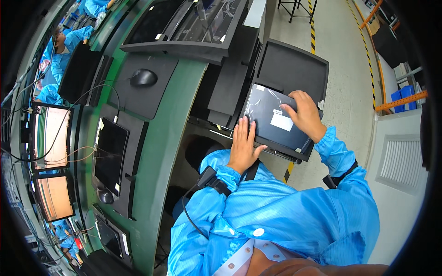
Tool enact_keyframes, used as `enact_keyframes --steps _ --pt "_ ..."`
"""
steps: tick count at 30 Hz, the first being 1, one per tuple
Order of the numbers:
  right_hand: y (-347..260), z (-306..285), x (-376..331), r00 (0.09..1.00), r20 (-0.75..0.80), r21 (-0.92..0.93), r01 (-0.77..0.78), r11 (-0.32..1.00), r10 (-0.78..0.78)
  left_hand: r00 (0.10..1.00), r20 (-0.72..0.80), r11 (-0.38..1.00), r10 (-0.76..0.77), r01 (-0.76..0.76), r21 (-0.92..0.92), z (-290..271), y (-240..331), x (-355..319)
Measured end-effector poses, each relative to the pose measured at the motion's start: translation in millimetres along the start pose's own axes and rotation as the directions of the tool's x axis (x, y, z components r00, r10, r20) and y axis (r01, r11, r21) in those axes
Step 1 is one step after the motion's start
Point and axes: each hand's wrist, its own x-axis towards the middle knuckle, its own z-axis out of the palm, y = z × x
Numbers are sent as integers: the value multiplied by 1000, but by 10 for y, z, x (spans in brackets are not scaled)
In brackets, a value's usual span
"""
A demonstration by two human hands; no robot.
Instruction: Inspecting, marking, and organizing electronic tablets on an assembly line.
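Observation:
A flat dark tablet [263, 114], with clear film and a white label on its face, lies in a black tray [291, 69] at my right. My left hand [244, 147] rests at the tablet's near left edge, its fingers stretched out and the thumb spread away. At the far right edge is my right hand [305, 115]. Its thumb lies on the tablet's face, while the fingers bend over the rim, their tips partly hidden.
A green bench [159, 184] runs along my left, carrying a black mouse [143, 77], a cabled tablet [110, 154] in a black holder and a large black tray [177, 47]. Monitors [53, 138] stand beyond. Several people in blue work at the far left. An orange rack [400, 101] stands at right.

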Motion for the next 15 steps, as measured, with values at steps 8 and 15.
enact_keyframes --steps 8,15 --pt "-7 -76 71 1000 -6 56 -23 998 24 972 -130 942 -194 148 -301 -139 48 181" --pt "431 -264 480 911 367 376 -328 867 185 963 -101 937 -249 213 -279 -151 32 209"
